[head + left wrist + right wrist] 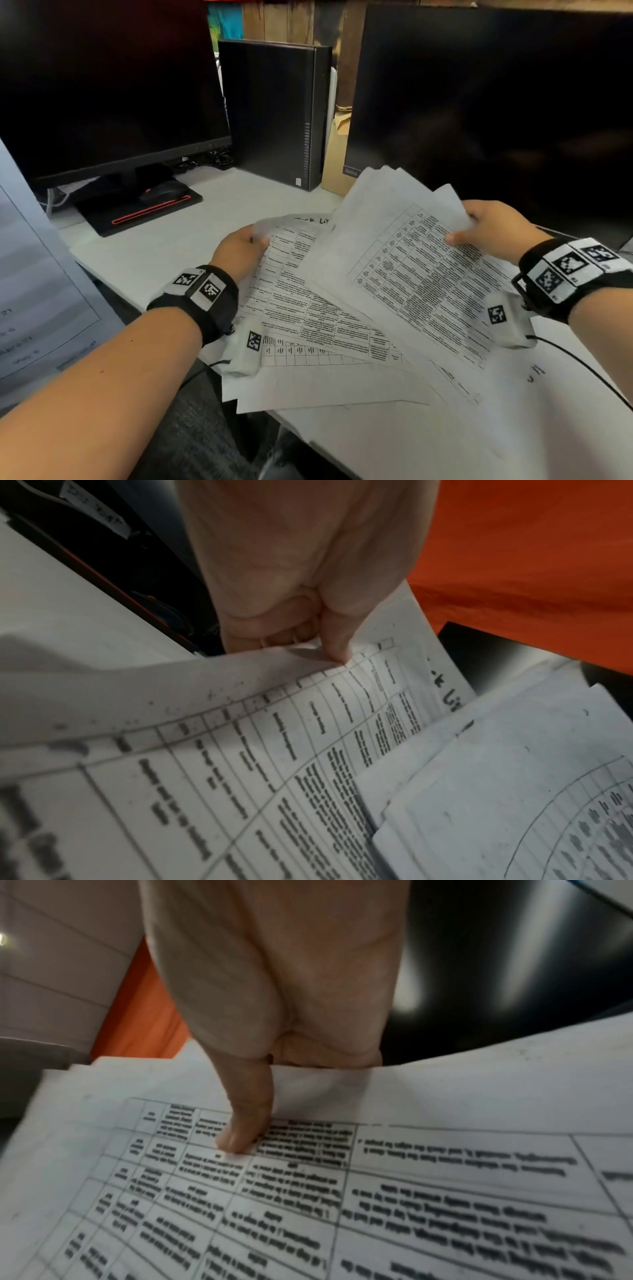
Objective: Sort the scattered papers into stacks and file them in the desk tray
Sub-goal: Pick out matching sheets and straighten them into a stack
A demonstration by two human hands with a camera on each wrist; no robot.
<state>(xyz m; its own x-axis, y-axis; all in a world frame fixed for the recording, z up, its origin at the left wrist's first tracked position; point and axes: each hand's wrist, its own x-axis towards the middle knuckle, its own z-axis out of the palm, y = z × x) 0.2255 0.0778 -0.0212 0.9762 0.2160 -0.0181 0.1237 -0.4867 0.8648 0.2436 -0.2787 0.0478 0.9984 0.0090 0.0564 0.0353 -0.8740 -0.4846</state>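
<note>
Matt white paper sheets (394,274); glossy black monitor screens (496,102).

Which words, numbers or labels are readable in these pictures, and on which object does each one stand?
"Li", handwritten, partly covered: sheet pinched by the left hand, at.
"21": large sheet at the left edge; the rest is blurred.
Printed tables on the sheet under the right hand thumb: too blurred.
Monitor logo: too small.
Wristband markers: patterns, no words.
</note>
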